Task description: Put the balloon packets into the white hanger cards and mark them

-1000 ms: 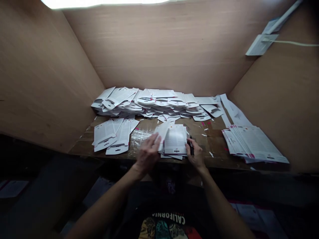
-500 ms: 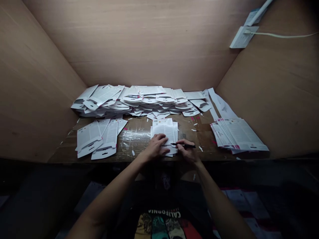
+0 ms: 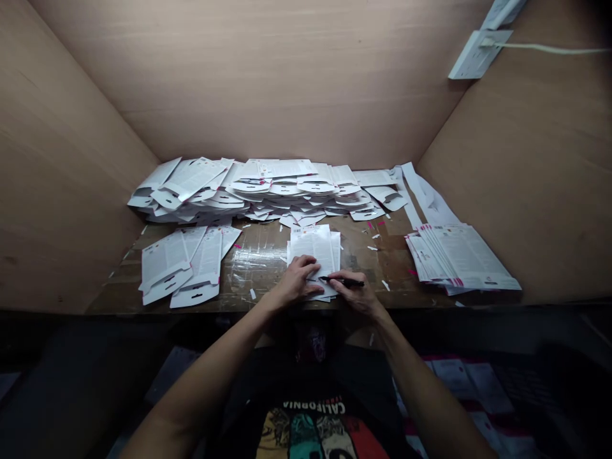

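Left hand [image 3: 297, 284]: open, flat on card stack [image 3: 315, 247]
Right hand [image 3: 354, 295]: narrow, holding marker [image 3: 347, 281]
Stack's long axis: points straight ahead; left hand nearer

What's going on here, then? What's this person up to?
A person sits at a tan-walled booth. Their left hand lies flat on a small stack of white printed hang-tab cards, while their right hand grips a black marker with its tip at the stack. Behind it sits a big loose heap of similar cards, with a neater pile to the right and two overlapping rows to the left, all on a taped brown tabletop.
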Tool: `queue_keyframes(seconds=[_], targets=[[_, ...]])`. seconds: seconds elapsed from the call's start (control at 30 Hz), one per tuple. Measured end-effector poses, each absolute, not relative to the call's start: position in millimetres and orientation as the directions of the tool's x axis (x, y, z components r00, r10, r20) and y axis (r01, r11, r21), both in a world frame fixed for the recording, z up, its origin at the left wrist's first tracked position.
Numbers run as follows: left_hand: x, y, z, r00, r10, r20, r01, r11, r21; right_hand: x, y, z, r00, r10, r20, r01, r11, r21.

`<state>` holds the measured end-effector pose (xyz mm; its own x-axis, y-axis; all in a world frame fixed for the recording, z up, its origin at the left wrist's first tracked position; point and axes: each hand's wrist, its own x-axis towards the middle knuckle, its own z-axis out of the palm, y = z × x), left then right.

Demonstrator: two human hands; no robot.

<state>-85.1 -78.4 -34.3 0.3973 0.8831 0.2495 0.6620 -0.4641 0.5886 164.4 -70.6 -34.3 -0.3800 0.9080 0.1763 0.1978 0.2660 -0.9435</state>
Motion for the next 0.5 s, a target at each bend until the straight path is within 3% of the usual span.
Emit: queue_keyframes(seconds=[0.1,0.2,0.37,0.5], targets=[[-80,-77,-26,0.374,0.899,0.228,0.672,-0.432,0.601,167,-72,-32,-0.3,0.932,0.203,0.13,0.251,-0.959],[-73,-74,-17,0.307,0.931,0.196,0.723,-0.362,0.588,165,-75,-34,-0.252,0.926,0.28,0.177,0.328,-0.928],[-58,-74,-9,0.27,0.951,0.148,0.754,-0.304,0.583,158,-76,-39,-0.343,0.859,0.379,0.306,0.484,-0.82],[-51,-76,-10,0.222,0.96,0.168,0.714,-0.278,0.643,155,-75,-39,-0.409,0.798,0.443,0.375,0.589,-0.716]])
